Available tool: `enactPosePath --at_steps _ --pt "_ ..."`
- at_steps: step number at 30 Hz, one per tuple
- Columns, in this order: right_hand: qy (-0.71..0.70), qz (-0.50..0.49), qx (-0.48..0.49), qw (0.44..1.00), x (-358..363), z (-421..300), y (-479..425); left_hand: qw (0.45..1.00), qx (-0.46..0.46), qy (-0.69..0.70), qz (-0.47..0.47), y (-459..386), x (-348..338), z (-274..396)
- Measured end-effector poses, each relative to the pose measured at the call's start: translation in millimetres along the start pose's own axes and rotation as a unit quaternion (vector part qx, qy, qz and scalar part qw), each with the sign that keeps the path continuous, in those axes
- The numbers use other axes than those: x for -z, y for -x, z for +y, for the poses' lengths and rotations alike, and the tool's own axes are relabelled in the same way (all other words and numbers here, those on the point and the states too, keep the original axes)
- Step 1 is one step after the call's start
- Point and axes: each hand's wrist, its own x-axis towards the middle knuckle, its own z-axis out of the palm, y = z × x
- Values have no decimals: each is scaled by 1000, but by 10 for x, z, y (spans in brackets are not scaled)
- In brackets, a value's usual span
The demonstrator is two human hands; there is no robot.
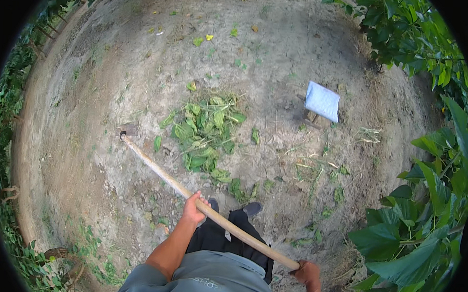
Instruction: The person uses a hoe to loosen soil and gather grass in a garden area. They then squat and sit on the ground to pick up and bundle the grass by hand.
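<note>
A hoe with a long wooden handle (233, 230) lies slantwise across the front of my body. My left hand (194, 208) grips the handle near its middle, fingers wrapped around it. Around the butt end at the lower right, my right hand (307, 272) is closed. The dark metal hoe head (130, 129) is at the far left end, at the soil. Between the hoe head and the stool, a heap of green leaves and pulled weeds (203, 132) lies on the ground, just ahead of my shoes (252, 209).
A small low stool with a light blue cover (322, 102) stands ahead to the right. Broad-leaved branches (407, 238) reach in from the right. Shrubs (5, 114) line the left edge, with a woody stump (55, 253) at lower left. Loose leaves and dry stalks dot the soil.
</note>
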Motion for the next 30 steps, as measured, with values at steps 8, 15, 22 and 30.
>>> enactPosePath --at_steps 8,15,22,30 --pt "-8 -11 -29 999 -143 666 -464 980 -19 -16 -199 454 -456 -54" --pt "-5 -55 -30 998 -281 769 -766 997 -78 -14 -17 1 -649 285" --pt "-26 -62 -107 992 27 710 -786 1000 -4 -18 -22 -378 -965 302" --pt "-22 -43 -112 993 225 413 -998 998 -13 -36 -46 -675 -1466 698"
